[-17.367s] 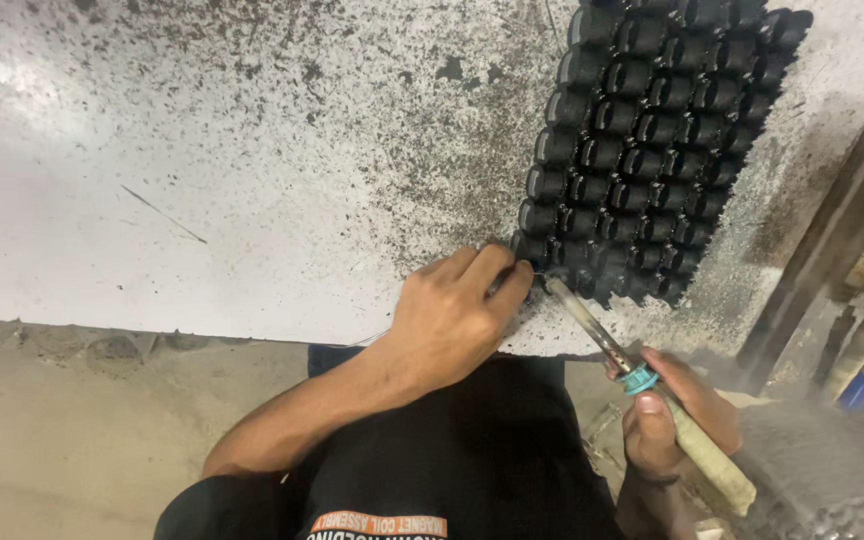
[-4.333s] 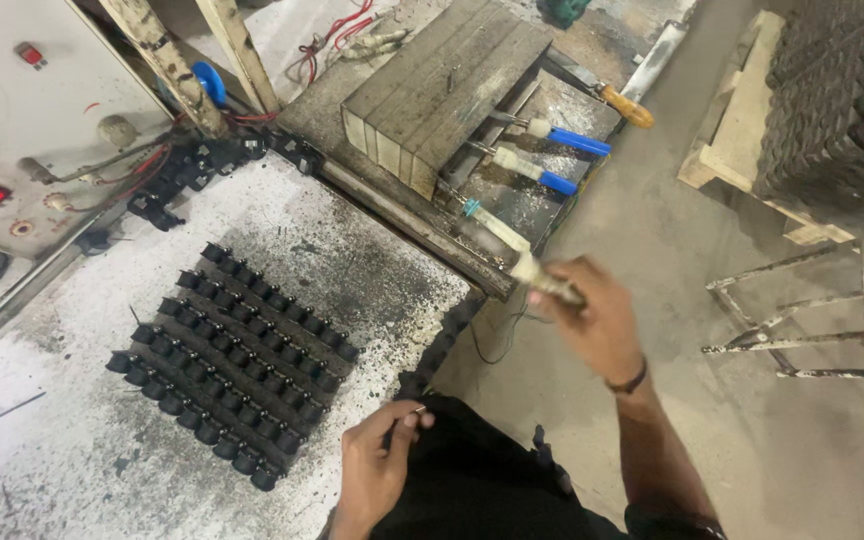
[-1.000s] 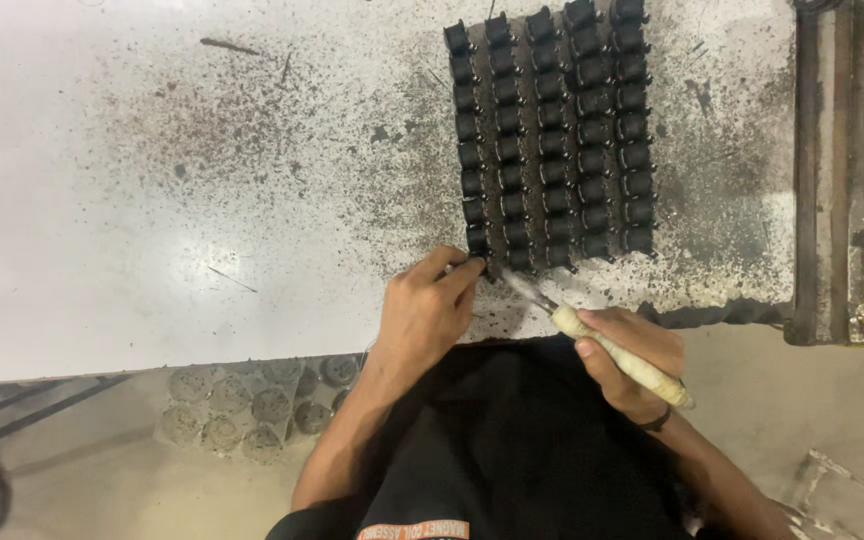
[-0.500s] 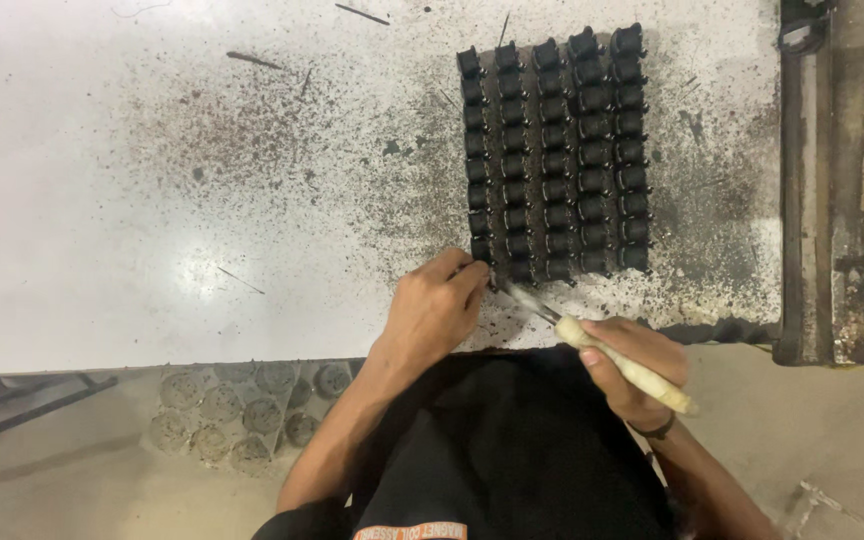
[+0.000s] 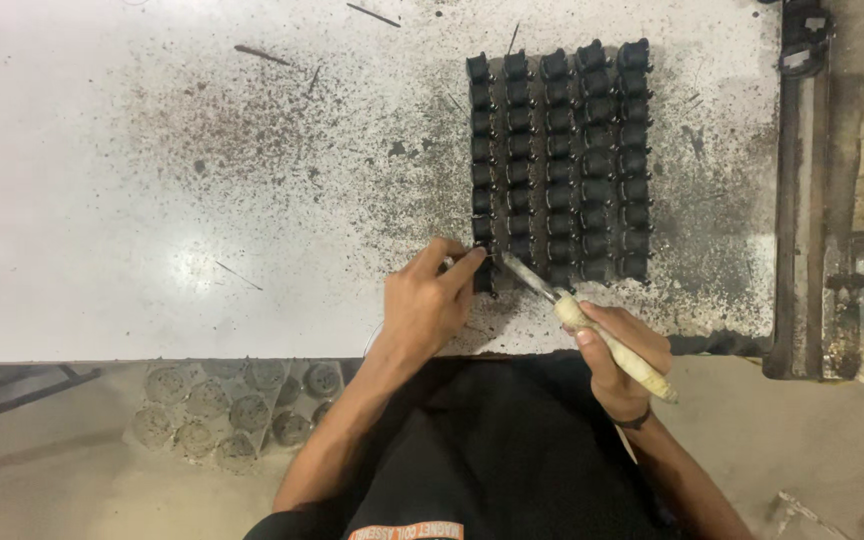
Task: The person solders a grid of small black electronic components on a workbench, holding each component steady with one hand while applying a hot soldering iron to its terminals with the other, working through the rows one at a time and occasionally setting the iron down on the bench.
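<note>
Left hand (image 5: 430, 305) fingers pinched on the near-left corner piece of a block of small black moulded plastic parts (image 5: 560, 165) in five rows on a white speckled worktable (image 5: 152, 200); right hand (image 5: 624, 350) closed around pale wooden-handled metal blade tool (image 5: 592, 325), tip touching same near corner; grey tray of round cups (image 5: 232, 405) below table edge

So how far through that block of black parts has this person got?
Hard to say what is finished: every row in the black block looks alike. In hand: the left hand pinches the part at the block's near left corner, and the right hand holds a pale-handled tool with its blade at that corner. Dark crumbs dot the white table. The other rows lie untouched.
</note>
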